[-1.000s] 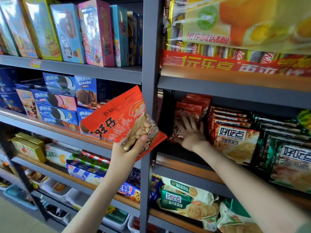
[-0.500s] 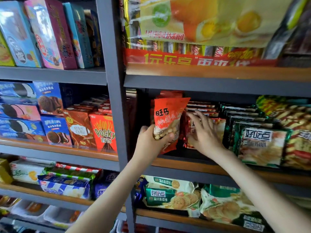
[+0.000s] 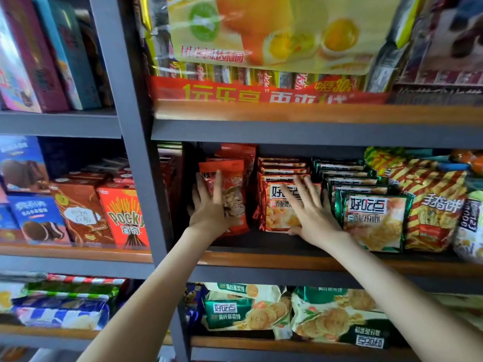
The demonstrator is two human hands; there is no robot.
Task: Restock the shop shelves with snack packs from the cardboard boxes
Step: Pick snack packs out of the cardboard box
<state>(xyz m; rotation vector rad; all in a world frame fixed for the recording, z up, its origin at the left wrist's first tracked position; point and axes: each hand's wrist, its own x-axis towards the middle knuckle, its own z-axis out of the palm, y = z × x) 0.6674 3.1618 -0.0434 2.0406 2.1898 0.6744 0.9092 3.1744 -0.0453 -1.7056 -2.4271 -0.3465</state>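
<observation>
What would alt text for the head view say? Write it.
Two hands press flat against snack packs on a shop shelf: the left hand on an orange-red peanut pack, the right hand on a red biscuit pack beside it.

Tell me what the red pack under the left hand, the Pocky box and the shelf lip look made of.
Red pack: glossy plastic film, seemingly; crinkled, with a clear window. Pocky box: printed cardboard, flat faces, sharp corners. Shelf lip: looks like brown wood or wood-look trim.
</observation>
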